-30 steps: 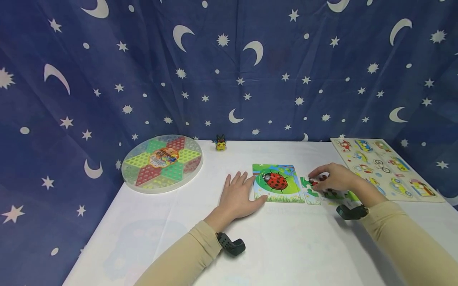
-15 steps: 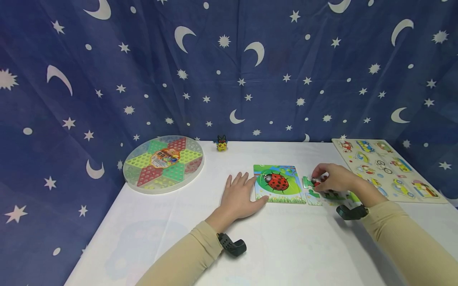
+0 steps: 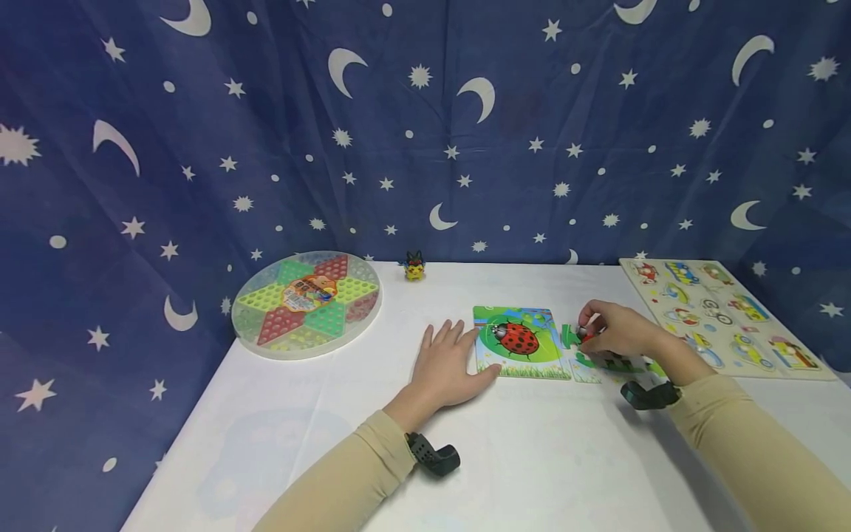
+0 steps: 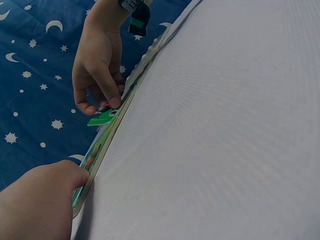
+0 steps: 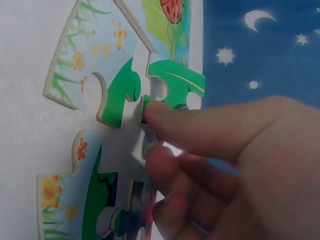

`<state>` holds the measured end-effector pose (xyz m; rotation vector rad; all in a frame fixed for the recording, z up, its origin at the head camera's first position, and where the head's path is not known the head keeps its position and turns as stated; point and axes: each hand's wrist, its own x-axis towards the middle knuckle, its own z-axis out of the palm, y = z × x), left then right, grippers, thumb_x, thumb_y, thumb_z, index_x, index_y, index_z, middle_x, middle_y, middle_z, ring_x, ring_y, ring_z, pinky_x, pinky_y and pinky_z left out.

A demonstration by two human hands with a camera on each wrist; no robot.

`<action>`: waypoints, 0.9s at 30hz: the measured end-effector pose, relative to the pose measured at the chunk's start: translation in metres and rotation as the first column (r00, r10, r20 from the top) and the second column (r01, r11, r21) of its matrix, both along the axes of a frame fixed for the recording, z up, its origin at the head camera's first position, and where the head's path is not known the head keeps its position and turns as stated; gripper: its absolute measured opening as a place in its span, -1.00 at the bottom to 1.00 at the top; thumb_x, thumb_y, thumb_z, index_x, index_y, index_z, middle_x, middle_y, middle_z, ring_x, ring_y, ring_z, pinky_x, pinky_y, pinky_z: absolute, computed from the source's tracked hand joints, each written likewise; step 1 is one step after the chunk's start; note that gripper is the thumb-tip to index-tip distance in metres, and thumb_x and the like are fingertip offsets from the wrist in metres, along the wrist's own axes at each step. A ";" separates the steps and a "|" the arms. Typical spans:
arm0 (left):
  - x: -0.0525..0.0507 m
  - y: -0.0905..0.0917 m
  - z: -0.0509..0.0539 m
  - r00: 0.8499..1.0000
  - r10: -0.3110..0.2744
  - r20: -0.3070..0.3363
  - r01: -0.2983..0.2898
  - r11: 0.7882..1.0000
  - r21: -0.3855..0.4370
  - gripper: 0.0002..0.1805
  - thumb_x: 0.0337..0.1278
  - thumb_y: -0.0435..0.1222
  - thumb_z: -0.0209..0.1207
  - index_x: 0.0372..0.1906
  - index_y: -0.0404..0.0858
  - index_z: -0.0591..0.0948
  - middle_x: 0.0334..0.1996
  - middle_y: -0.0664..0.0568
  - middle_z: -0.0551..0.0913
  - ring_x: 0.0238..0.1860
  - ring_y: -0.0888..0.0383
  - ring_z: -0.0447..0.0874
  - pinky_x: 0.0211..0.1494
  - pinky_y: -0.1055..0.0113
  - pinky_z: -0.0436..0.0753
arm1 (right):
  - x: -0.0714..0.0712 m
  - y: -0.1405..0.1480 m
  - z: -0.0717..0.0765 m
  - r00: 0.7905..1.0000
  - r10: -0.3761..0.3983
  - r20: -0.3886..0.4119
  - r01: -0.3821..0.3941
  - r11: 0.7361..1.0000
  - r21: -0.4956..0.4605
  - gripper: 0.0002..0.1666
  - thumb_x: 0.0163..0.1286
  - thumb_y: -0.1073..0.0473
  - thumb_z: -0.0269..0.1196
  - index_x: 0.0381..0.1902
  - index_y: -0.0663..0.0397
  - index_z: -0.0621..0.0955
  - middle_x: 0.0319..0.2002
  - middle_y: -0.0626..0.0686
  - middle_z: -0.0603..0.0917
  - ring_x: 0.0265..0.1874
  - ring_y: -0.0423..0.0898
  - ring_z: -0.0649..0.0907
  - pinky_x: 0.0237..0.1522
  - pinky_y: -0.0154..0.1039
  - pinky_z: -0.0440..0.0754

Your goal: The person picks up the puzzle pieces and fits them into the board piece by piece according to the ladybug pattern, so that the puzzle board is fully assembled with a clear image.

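Observation:
In the head view my left hand (image 3: pixel 444 371) rests on the table with fingers spread, its fingertips and thumb at the left edge of a square ladybug puzzle board (image 3: pixel 488 360). My right hand (image 3: pixel 620 330) is just right of the board. Its thumb and fingers pinch a small jigsaw piece (image 3: pixel 586 334), red, black and green, mostly covered by the fingers. In the right wrist view the thumb presses the piece's green edge (image 5: pixel 145 107), above a gap between several loose jigsaw pieces. Among them are a grass-and-flower piece (image 5: pixel 95 55) and a green one (image 5: pixel 172 77).
A round Chinese checkers board (image 3: pixel 326 319) lies at the left. A tiny yellow figure (image 3: pixel 414 267) stands at the table's back edge. On the right lies a wooden peg puzzle (image 3: pixel 721 336) with vehicle pictures. A blue star-and-moon curtain (image 3: pixel 399 96) hangs behind.
My right hand has shifted slightly left toward the ladybug board, the pinched jigsaw piece still in its fingers. The left hand keeps its place; the head view has turned a little.

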<state>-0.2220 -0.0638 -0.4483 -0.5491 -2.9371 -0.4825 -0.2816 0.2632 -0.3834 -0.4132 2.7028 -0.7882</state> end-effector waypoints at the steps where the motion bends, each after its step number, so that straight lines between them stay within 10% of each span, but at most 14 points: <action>1: 0.000 0.000 0.000 1.000 -0.001 0.001 0.001 1.000 0.001 -0.10 0.28 0.38 -0.05 0.54 -0.08 0.37 0.54 -0.13 0.28 0.58 -0.11 0.08 0.59 -0.15 -0.10 | 0.000 0.001 0.000 1.000 -0.001 0.014 0.001 1.000 -0.022 -0.55 0.24 0.23 0.47 -0.04 0.20 0.48 -0.31 0.05 0.58 -0.34 -0.02 0.55 -0.36 -0.15 0.52; 11: 0.000 0.000 -0.002 1.000 0.003 -0.005 -0.003 1.000 -0.002 -0.10 0.28 0.39 -0.05 0.55 -0.07 0.37 0.54 -0.13 0.28 0.58 -0.10 0.07 0.60 -0.14 -0.12 | 0.003 0.002 0.002 0.993 -0.045 0.111 0.070 0.970 -0.233 -0.61 0.44 0.29 0.29 0.11 0.29 0.41 -0.30 0.18 0.66 -0.39 0.07 0.64 -0.39 -0.10 0.62; 27: 0.001 0.000 -0.001 1.000 0.001 -0.002 -0.001 1.000 0.003 -0.11 0.28 0.38 -0.04 0.55 -0.07 0.37 0.53 -0.12 0.29 0.58 -0.10 0.09 0.59 -0.15 -0.10 | 0.008 -0.031 0.001 0.997 -0.023 0.080 0.042 0.971 -0.237 -0.63 0.37 0.30 0.36 0.04 0.26 0.48 -0.32 0.15 0.66 -0.40 0.05 0.67 -0.36 -0.13 0.68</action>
